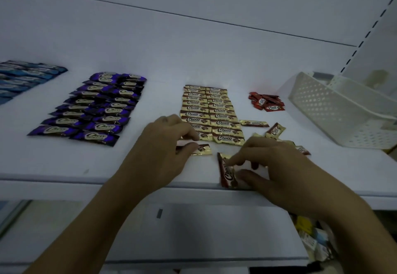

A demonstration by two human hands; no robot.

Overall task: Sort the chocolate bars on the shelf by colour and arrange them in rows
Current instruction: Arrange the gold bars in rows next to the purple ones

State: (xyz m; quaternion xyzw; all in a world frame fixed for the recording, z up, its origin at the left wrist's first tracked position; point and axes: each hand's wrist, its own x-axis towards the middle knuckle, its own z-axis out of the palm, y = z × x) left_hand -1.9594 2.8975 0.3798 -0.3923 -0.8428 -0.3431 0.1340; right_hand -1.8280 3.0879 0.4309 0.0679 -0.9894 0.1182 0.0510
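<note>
On the white shelf (193, 63), gold chocolate bars (217, 112) lie in two neat columns at the middle. Purple bars (94, 108) form two columns to the left, and blue bars (23, 80) lie at the far left. A small heap of red bars (266, 100) sits to the right. My left hand (165, 151) pinches a gold bar (203, 149) at the near end of the left gold column. My right hand (272, 166) grips another gold bar (227, 173) near the shelf's front edge. Loose gold bars (254, 123) lie beside the right column.
A white perforated basket (335, 110) stands tilted at the right end of the shelf. A slotted upright (365, 35) rises at the back right. Below the shelf's front edge (86, 185), a lower shelf holds mixed packets (315, 239) at the right.
</note>
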